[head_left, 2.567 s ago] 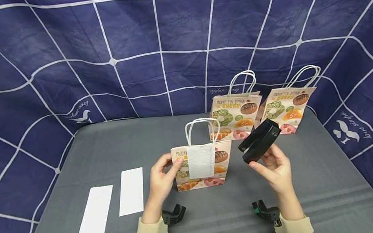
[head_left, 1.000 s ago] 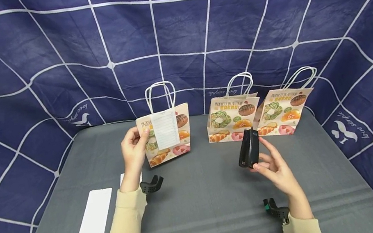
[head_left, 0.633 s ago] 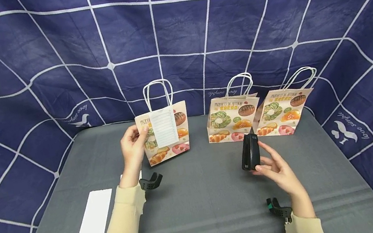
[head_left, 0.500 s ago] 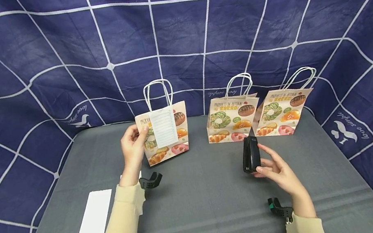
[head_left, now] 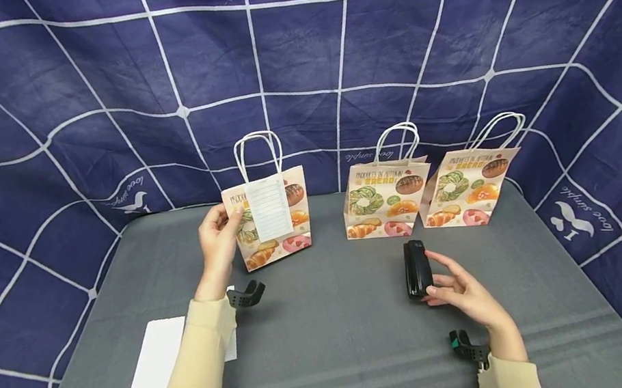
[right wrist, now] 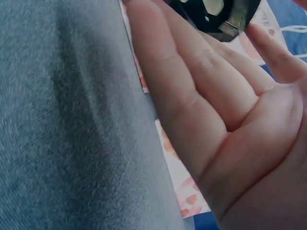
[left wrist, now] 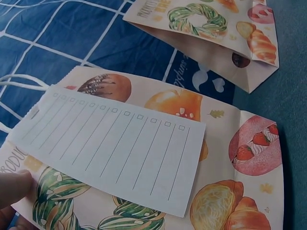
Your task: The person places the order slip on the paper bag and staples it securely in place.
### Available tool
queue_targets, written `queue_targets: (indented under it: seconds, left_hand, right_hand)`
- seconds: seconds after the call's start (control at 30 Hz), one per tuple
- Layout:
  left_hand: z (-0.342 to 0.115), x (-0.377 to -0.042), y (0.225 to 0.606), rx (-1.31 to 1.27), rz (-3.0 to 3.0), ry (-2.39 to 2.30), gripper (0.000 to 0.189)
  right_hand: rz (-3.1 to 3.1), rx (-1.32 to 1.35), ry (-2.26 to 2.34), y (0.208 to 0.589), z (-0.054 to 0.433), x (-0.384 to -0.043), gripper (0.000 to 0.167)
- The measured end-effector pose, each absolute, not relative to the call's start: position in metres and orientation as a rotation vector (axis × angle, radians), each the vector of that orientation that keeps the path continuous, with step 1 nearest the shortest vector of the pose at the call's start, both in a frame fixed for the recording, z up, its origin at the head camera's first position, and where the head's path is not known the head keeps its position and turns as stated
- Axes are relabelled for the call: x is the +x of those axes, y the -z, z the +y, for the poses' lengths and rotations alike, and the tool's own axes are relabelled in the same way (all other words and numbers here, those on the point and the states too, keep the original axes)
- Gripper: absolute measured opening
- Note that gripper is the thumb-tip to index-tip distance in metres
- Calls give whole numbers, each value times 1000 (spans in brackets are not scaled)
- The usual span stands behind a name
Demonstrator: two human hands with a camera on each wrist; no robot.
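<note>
While the left hand pinches the near bag at its left edge, thumb on the printed front, the right hand has the black stapler pinched between thumb and fingers. Stapler sits just left of the right hand's fingertips, long side pointing away from the person; can't tell from where I stand whether it touches the tabletop. Lined card lies against the bag's front, below the white handles, just right of the left thumb. Two matching bags, middle bag and right bag, stand side by side beyond the stapler. One white slip lies left of the left sleeve, another slip partly hidden under that arm.

Versus 2.6 s ago: carded bag has gone farther back and left; stapler, then tilted up in front of the other bags, is now lower and nearer the person.
</note>
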State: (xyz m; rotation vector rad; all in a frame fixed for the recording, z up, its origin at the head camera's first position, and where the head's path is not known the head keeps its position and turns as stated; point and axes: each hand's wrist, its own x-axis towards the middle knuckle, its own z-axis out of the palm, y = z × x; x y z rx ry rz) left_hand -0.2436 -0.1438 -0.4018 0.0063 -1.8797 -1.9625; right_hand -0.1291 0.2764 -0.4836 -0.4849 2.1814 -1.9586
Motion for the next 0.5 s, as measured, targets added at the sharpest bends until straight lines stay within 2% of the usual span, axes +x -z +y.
queue_targets:
  seconds: [0.27,0.5]
  left_hand:
    - [-155,-265,421,-7,-1926,1961,25]
    - [-157,-259,408,-39,-1941,1991,21]
  right_hand:
    - [2155,-412,1891,490,279,-129,66]
    - [2152,-395,1846,492,282,-128,65]
